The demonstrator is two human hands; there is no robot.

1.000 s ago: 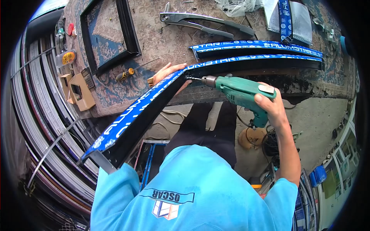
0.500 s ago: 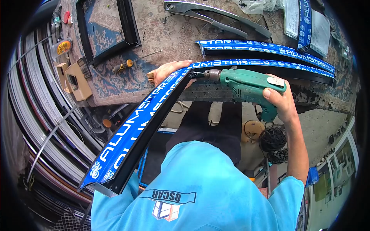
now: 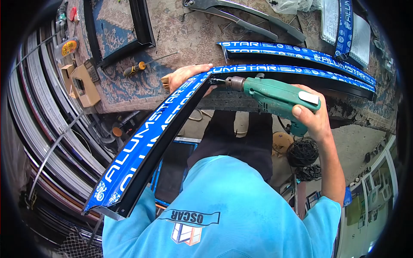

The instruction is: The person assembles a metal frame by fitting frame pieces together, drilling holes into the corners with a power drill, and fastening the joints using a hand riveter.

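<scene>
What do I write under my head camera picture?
Left hand on the blue-covered frame, right hand holding a green drill at its corner.

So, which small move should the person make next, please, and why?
I would probably shift the left hand slightly away from the bit before pushing the green drill: the fingers wrap the corner of the blue-taped frame, and a fingertip shows close to the bit, which points into that corner.
</scene>
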